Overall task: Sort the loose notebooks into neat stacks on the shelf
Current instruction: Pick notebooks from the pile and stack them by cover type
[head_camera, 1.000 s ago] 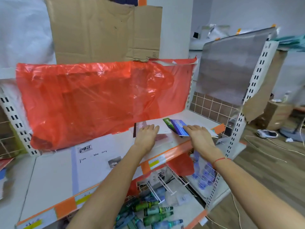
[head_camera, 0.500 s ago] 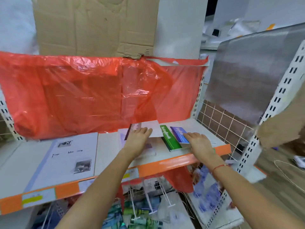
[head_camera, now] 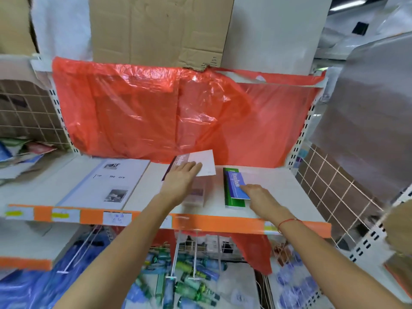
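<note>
Shelf (head_camera: 278, 188) holds 2 stacks: left hand (head_camera: 178, 181) flat on white notebook (head_camera: 205, 162); right hand (head_camera: 259, 198) fingers pressing blue notebook (head_camera: 234, 186).

A single head-worn view looks forward and slightly down from close range at the white shelf (head_camera: 276, 192), with red plastic sheeting (head_camera: 169, 112) far behind and lower racks near the bottom.

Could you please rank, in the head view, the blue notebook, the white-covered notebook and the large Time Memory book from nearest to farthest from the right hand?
1. Blue notebook: under the right hand fingertips, atop the green notebook.
2. White-covered notebook: to the left, under the left hand.
3. Large Time Memory book: far left on the shelf.
</note>
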`<state>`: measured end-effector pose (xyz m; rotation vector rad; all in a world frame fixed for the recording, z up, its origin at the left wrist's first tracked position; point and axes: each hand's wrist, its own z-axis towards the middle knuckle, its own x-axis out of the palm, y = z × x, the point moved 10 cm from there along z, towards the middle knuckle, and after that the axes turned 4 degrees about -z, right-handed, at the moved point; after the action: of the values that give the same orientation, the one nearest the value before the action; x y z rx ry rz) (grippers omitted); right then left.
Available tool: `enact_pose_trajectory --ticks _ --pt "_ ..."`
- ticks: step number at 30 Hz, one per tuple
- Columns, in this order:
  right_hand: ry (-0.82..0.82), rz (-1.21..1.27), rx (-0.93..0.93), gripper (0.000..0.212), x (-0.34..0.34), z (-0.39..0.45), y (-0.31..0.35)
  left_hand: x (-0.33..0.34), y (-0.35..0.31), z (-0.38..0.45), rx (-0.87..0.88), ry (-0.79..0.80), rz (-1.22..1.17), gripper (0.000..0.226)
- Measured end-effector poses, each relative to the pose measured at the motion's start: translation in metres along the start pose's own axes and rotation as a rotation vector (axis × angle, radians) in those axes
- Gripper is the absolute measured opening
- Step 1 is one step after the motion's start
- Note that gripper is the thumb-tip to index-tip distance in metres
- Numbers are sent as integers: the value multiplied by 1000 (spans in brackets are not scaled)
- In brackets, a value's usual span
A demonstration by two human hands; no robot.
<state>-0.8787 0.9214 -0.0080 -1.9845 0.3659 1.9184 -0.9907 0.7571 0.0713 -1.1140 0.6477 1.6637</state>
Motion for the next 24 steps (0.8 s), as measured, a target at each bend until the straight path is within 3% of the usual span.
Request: enact_pose_trajectory --ticks 2,6,24 --pt "92 132 -27 61 13 3 -1 -3 2 -3 4 -23 13 67" --pt "247 172 -20 79 29 -4 -8 -10 5 -2 5 -73 33 59" --pt "240 217 -97 78 40 17 -11 -18 9 -1 39 -142 90 57"
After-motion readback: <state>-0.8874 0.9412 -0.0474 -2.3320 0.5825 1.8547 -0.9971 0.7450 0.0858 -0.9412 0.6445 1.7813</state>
